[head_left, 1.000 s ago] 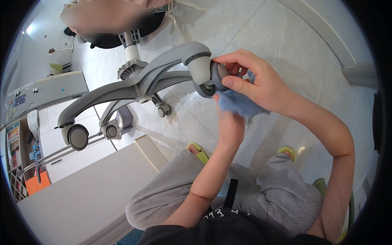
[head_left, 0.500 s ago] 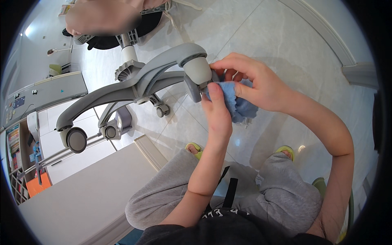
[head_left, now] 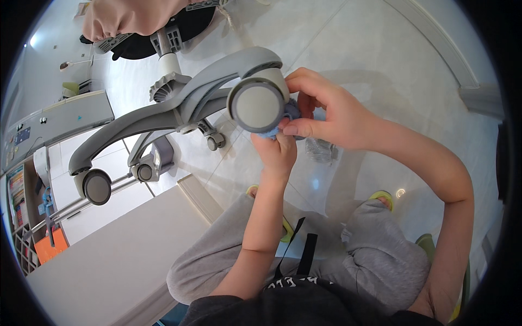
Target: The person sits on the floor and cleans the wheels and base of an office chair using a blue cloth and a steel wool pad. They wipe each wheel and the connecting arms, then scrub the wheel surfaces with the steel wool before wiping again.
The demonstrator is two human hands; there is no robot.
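Note:
A grey office chair base (head_left: pixel 179 111) is tipped on its side, with its wheels toward me. At its nearest arm end, a round caster wheel (head_left: pixel 258 106) faces me. Bunched against the caster's right and lower edge is a blue cloth (head_left: pixel 292 110), partly hidden behind the wheel. My left hand (head_left: pixel 276 155) presses the cloth from below, its fingertips out of sight behind the caster. From the right, my right hand (head_left: pixel 337 117) curls around the cloth at the caster's rim, with the thumb beside my left hand.
A pink-covered chair seat (head_left: pixel 128 19) is at the upper left. Two more casters show below left, one of them a grey wheel (head_left: pixel 98 186). A pale cabinet panel (head_left: pixel 125 250) fills the lower left, near my knee. Under my hands lies a clear crumpled thing (head_left: pixel 321 150) on the tiled floor.
The caster has swivelled so its flat round side faces me. My left hand has shifted slightly left and down. The cloth is now tucked mostly behind the wheel.

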